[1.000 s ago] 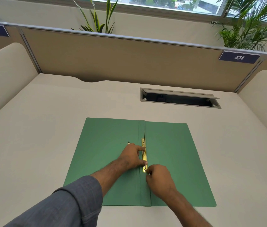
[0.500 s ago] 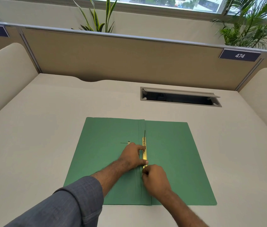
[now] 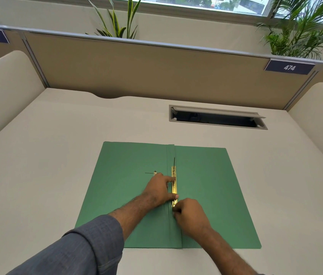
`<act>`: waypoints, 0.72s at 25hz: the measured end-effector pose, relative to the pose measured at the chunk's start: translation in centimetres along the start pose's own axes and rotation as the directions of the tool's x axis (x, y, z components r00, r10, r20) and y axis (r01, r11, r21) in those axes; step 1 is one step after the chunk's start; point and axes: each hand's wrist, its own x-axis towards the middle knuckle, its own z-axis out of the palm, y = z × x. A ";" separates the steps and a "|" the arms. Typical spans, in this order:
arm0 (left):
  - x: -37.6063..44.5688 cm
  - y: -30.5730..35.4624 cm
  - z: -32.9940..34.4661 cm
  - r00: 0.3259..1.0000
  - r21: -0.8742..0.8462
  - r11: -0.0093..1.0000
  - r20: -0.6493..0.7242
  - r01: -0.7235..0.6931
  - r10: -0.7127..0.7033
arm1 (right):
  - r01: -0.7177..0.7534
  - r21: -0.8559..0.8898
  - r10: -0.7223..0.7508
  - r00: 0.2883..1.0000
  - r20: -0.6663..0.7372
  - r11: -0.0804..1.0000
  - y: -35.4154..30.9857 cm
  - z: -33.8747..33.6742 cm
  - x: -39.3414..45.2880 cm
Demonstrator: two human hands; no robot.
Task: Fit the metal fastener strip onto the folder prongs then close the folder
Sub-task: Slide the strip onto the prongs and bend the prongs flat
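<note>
A green folder [image 3: 212, 187] lies open and flat on the desk. Along its spine lies a gold metal fastener strip [image 3: 174, 177]. A thin dark prong [image 3: 174, 161] sticks up at the strip's far end. My left hand [image 3: 159, 190] rests on the left flap, its fingers and thumb pressing on the strip's left edge. My right hand [image 3: 190, 217] is closed at the strip's near end and hides that end. A small metal piece with a thin wire [image 3: 153, 172] lies on the left flap just beyond my left hand.
The beige desk [image 3: 47, 165] is boxed in by partition walls at the back and both sides. An open cable slot [image 3: 216, 117] sits behind the folder at the right. Plants stand beyond the back partition.
My right hand has slid a little forward and left along the spine onto the strip's near end. The left hand stays pressed on the strip.
</note>
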 end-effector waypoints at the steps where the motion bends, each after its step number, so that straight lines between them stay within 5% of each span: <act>1: 0.0 0.0 0.0 1.000 -0.003 1.000 0.001 0.005 -0.005 | -0.028 0.038 0.028 1.000 -0.007 0.999 0.7 -0.6 0.1; 10: -0.4 0.0 -0.2 0.999 0.001 1.000 0.040 0.005 -0.005 | -0.095 0.091 0.082 0.987 0.141 0.991 2.2 -2.6 1.7; 14: -0.6 -0.1 0.2 0.999 -0.014 1.000 0.049 -0.009 0.010 | -0.051 0.169 -0.011 0.937 0.350 0.984 2.7 -4.5 2.8; 16: -0.7 0.0 0.3 0.999 -0.023 1.000 0.034 -0.011 0.011 | -0.012 0.168 -0.036 0.959 0.282 0.986 2.6 -5.3 4.0; 18: -0.6 0.1 0.5 1.000 -0.021 1.000 0.017 -0.012 0.012 | 0.019 0.166 -0.028 0.998 0.054 0.986 2.2 -5.7 5.5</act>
